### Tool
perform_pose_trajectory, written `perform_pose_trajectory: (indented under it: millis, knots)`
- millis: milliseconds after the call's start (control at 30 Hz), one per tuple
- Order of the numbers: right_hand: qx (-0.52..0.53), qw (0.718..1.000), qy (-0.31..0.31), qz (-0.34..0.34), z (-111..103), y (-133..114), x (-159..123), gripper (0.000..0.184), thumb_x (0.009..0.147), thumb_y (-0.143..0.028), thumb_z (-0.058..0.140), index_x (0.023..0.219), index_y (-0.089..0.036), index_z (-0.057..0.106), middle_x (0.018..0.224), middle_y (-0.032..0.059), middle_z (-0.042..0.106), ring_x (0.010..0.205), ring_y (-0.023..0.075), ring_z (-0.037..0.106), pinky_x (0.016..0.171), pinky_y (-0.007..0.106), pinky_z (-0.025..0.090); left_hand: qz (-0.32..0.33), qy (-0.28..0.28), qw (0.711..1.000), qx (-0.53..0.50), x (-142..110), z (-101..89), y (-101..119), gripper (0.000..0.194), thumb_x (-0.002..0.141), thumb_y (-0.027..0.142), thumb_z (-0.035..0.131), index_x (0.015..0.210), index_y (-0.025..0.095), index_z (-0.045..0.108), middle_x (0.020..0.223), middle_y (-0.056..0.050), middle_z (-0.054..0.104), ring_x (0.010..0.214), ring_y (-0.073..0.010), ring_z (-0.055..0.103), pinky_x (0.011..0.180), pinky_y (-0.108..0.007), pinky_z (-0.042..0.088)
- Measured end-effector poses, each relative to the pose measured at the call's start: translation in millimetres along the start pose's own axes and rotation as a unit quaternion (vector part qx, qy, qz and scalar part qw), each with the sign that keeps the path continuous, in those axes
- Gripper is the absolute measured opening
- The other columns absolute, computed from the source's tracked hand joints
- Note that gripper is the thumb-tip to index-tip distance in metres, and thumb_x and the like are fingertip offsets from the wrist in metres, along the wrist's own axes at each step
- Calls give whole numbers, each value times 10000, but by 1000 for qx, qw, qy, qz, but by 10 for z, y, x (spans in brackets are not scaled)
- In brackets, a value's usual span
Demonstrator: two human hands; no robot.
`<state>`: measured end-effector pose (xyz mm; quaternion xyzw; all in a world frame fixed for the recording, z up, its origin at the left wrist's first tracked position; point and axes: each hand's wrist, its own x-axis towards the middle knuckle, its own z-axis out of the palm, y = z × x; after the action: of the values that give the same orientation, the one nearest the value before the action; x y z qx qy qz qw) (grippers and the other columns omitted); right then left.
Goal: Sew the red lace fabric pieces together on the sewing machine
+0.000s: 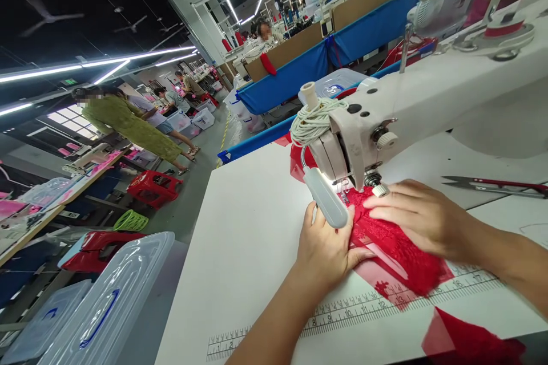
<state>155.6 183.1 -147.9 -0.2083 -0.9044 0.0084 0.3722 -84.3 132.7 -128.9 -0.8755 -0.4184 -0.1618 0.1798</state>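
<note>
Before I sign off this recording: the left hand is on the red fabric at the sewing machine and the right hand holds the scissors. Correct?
Not quite. The head view shows the right hand on the red fabric too; the scissors lie on the table. The left hand is on the fabric at the sewing machine.

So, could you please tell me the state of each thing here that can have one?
Red fabric: wrinkled, partly sheer
Right hand: laid on the fabric, fingers extended
Left hand: palm down at the fabric's edge, fingers partly hidden
Sewing machine: running or stopped, cannot tell
Pale cord: coiled
Snips: lying unheld
Red scrap: lying apart from the fabric
Nearest storage box: lid on
Ceiling lights: lit
</note>
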Motion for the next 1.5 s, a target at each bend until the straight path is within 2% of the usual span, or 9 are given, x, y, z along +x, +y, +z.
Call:
perform_pose_trajectory:
  millis: [167,367,467,667,833,1000,1167,1333,1500]
  knots:
    - [5,997,-70,15,-5,-101,-43,361,829,-30,462,1013,-226,704,963,65,724,865,218,615,789,378,471,47,13,996,-80,23,9,-18,711,1067,620,305,1280,32,641,1076,-193,713,1028,-305,667,857,-437,582]
    - [53,991,-118,28,-6,-132,-60,246,833,-54,463,858,-228,635,815,37,635,732,192,554,734,348,440,33,-25,993,-115,52,-34,-4,626,1103,520,243,1017,94,693,801,-92,636,726,-217,607,630,-329,522]
    - [61,992,-106,29,-18,-133,-46,268,858,-50,442,879,-228,641,844,45,669,732,190,587,712,342,466,14,-49,991,-122,48,-60,2,623,1102,521,227,1103,90,676,844,-103,636,762,-223,597,635,-332,524]
    - [5,997,-59,57,89,-75,-122,449,929,-95,427,1288,-222,664,1258,71,750,1055,220,712,840,362,590,42,-37,992,-117,8,-90,45,641,1090,564,242,1228,121,685,853,-92,594,790,-218,566,700,-344,528]
    - [-66,992,-65,82,87,-60,-130,353,973,-172,437,1138,-251,738,1228,38,769,1011,240,712,739,375,580,56,-9,988,-145,-15,-135,43,646,1059,642,273,1182,200,729,882,-80,575,756,-199,516,707,-345,495]
    - [-15,998,-57,7,24,-114,-47,360,909,-70,448,1101,-209,719,1164,93,755,979,248,642,806,405,508,69,-65,980,-172,-14,-196,0,561,1033,657,411,1146,212,732,916,-70,586,772,-183,526,706,-325,479]
    - [38,994,-96,25,61,-134,-50,333,823,8,447,959,-211,657,948,61,682,811,209,555,701,338,415,25,-89,976,-198,26,-196,15,637,1093,579,222,1159,133,671,854,-65,628,725,-187,554,659,-320,488]
    - [60,994,-96,4,82,-142,-52,272,886,-19,415,916,-201,614,887,56,642,789,211,505,698,345,393,26,-50,992,-115,15,-110,81,720,1086,587,206,1291,37,623,872,-127,658,791,-247,610,662,-369,535]
    - [75,992,-98,14,61,-167,-30,272,882,-28,411,890,-207,617,903,67,670,790,213,537,686,357,431,22,-6,996,-85,-18,-85,106,761,1058,656,234,1258,76,684,1000,-171,693,800,-240,624,677,-358,544]
